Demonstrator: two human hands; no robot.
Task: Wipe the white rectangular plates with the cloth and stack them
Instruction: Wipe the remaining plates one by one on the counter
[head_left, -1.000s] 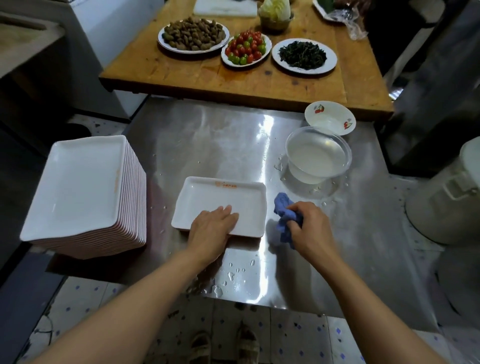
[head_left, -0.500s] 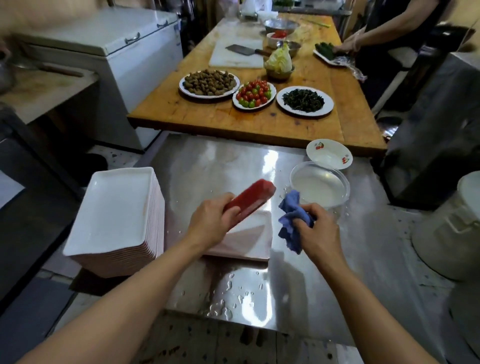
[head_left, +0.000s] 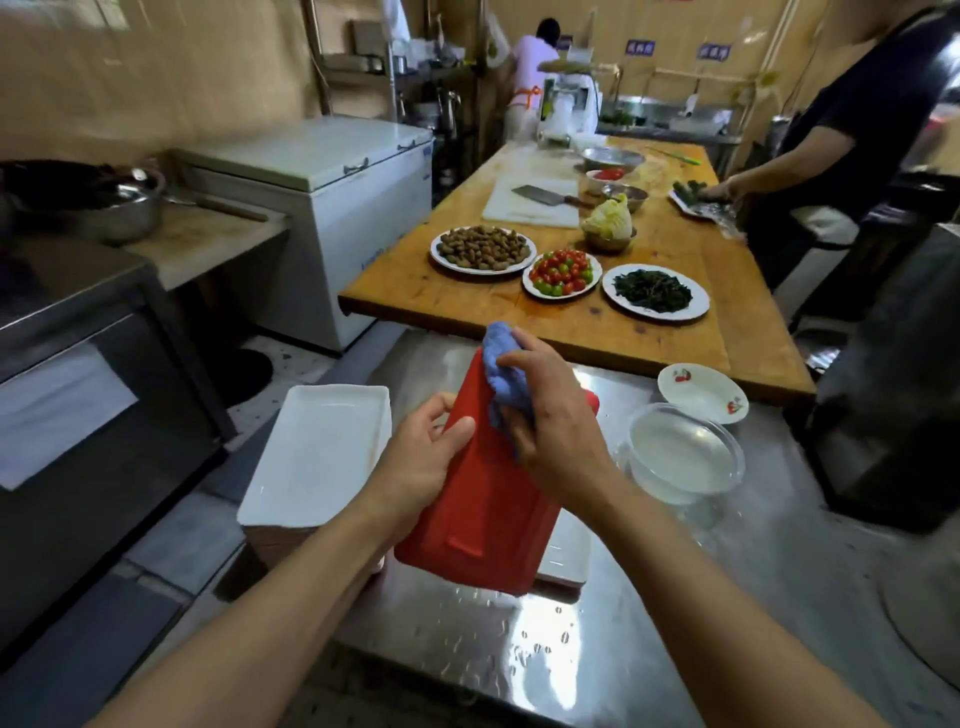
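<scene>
The left hand (head_left: 421, 457) grips a rectangular plate (head_left: 488, 519) by its left edge, thumb curled over onto the red underside, and holds it tilted up above the steel table (head_left: 519, 649) with that red underside facing the camera. The right hand (head_left: 550, 421) has its fingers curled round a bunched blue cloth (head_left: 501, 374) and presses it against the upper part of the red surface. Taking this held plate as the landmark: just to its left stands a tall stack of white rectangular plates (head_left: 322, 447) at the table's left end, the top one showing its white inner face. Directly behind and beneath the held plate's lower right corner, another white plate (head_left: 566, 556) lies flat on the table, mostly hidden. To the right sits a clear bowl of water (head_left: 685, 452), and just beyond that bowl a small white dish with cherry prints (head_left: 701, 392). Water drops spot the table below the held plate. Beyond it stretches a wooden table (head_left: 649, 338) carrying a plate of brown nuts (head_left: 483, 249), a plate of red and green tomatoes (head_left: 562, 273) and a plate of dark greens (head_left: 655, 291).
</scene>
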